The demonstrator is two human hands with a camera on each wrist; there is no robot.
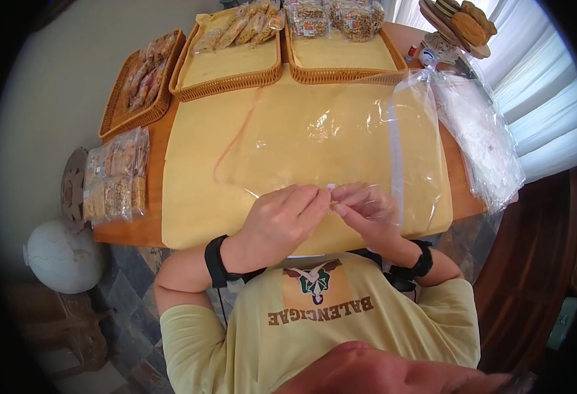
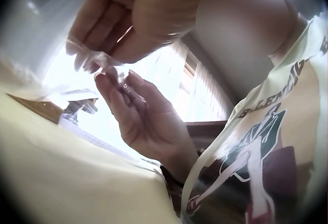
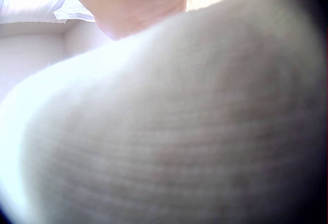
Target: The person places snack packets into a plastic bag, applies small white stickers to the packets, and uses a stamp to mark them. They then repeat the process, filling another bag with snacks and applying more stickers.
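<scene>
Both the left hand (image 1: 280, 220) and right hand (image 1: 370, 213) have curled fingers pinching the large clear plastic bag (image 1: 351, 125), its gripped bit hidden between their fingertips.

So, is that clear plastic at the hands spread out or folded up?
Mostly spread out. The clear plastic stretches from the left hand and right hand across the yellow sheet, which shows through it.

You're in what looks like a home room: sheer curtains (image 1: 538, 92), stone-look tiled floor (image 1: 123, 299), round pale vase (image 1: 65, 256). Wicker trays (image 1: 229, 86) of bagged snacks (image 1: 309, 25) on the table (image 1: 123, 230) could also fit a small shop.
</scene>
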